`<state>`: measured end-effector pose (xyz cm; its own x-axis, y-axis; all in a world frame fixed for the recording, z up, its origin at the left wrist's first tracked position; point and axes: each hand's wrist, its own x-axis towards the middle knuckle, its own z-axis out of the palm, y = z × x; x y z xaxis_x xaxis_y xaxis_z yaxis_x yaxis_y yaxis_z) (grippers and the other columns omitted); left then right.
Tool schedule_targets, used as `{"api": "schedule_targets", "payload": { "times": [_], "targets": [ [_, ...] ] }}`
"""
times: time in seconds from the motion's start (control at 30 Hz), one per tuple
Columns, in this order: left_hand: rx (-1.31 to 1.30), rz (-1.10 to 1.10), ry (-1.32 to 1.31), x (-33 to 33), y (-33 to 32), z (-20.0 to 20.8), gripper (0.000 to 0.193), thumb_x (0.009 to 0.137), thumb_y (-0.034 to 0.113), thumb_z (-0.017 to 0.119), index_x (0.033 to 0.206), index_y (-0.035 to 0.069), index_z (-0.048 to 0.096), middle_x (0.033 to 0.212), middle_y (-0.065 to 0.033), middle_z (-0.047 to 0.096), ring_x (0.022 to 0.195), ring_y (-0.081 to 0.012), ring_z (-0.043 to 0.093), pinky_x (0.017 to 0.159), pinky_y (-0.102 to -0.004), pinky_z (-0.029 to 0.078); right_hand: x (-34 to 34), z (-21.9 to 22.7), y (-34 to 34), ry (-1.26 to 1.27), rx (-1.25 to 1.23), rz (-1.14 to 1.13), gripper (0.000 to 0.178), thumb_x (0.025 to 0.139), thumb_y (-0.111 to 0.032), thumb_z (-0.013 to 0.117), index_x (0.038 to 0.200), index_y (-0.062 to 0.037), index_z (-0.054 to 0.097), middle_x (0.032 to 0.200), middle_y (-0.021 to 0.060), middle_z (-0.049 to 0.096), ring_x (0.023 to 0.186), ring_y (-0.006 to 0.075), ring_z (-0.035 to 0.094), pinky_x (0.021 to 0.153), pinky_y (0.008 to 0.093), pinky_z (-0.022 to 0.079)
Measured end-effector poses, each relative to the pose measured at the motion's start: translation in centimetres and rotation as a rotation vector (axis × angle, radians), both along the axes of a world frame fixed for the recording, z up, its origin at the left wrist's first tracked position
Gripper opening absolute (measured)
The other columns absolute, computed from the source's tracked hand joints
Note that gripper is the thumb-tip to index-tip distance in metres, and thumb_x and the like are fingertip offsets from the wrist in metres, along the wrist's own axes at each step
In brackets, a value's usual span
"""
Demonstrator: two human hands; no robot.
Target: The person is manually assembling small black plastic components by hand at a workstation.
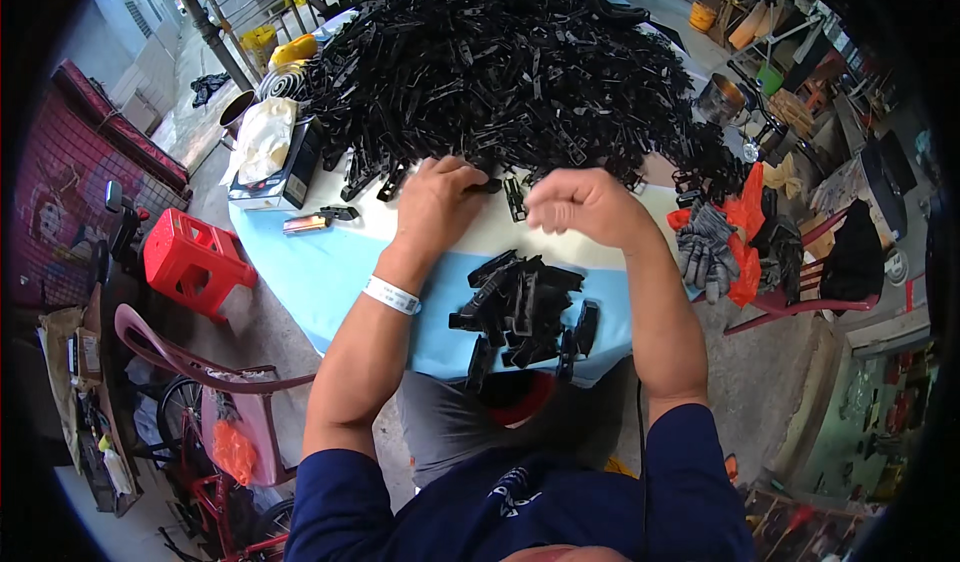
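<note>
A large heap of black plastic parts [500, 72] covers the far half of the table. My left hand [438, 202] is at the near edge of the heap, its fingers closed on a black plastic part [486, 186]. Opposite it, my right hand [590, 207] has loosely bent fingers with no part visible in them. Just left of those fingertips lies a slotted black plastic piece [515, 200], apart from the hand. Closer to my body sits a small pile of longer black plastic pieces [525, 307], some reaching the table's front edge.
The table has a light blue cover [300, 277]. At its left are a box [275, 177] with a pale bag on it and a small shiny orange item [305, 224]. Grey gloves [708, 247] and an orange bag [745, 212] lie right. A red stool [195, 262] stands left.
</note>
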<state>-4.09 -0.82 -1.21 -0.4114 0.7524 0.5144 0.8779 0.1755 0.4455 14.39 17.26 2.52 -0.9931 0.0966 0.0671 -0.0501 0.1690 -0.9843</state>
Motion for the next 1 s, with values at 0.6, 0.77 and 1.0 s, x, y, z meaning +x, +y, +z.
{"api": "schedule_targets", "payload": {
  "times": [0.6, 0.77, 1.0],
  "targets": [
    [0.253, -0.033, -0.524, -0.1, 0.6, -1.1, 0.022, 0.079, 0.004, 0.061, 0.101, 0.003, 0.065, 0.091, -0.0111, 0.067, 0.086, -0.0254, 0.064, 0.081, -0.0327, 0.050, -2.2, -2.2, -3.6, 0.173, 1.033, -0.415, 0.025, 0.083, -0.016, 0.073, 0.106, -0.0074, 0.067, 0.096, 0.0135, 0.068, 0.088, 0.0354, 0.069, 0.076, 0.0459, 0.056],
    [0.382, -0.162, -0.905, -0.1, 1.2, -0.1, 0.016, 0.086, 0.001, 0.053, 0.102, 0.003, 0.056, 0.087, -0.0038, 0.060, 0.069, -0.0125, 0.057, 0.062, -0.0242, 0.047, -1.6, -1.4, -3.1, 0.368, 0.830, -0.445, 0.019, 0.082, -0.005, 0.072, 0.100, -0.0028, 0.069, 0.090, 0.0109, 0.067, 0.077, 0.0257, 0.070, 0.068, 0.0362, 0.057],
    [0.282, -0.187, -1.044, 0.8, 0.8, 0.7, 0.020, 0.089, 0.002, 0.062, 0.107, 0.005, 0.054, 0.077, -0.0003, 0.058, 0.059, -0.0088, 0.053, 0.052, -0.0229, 0.041, -2.1, -1.1, -4.1, 0.463, 0.682, -0.419, 0.019, 0.082, 0.003, 0.072, 0.101, -0.0011, 0.070, 0.096, 0.0073, 0.067, 0.076, 0.0161, 0.069, 0.067, 0.0297, 0.056]
  ]
}}
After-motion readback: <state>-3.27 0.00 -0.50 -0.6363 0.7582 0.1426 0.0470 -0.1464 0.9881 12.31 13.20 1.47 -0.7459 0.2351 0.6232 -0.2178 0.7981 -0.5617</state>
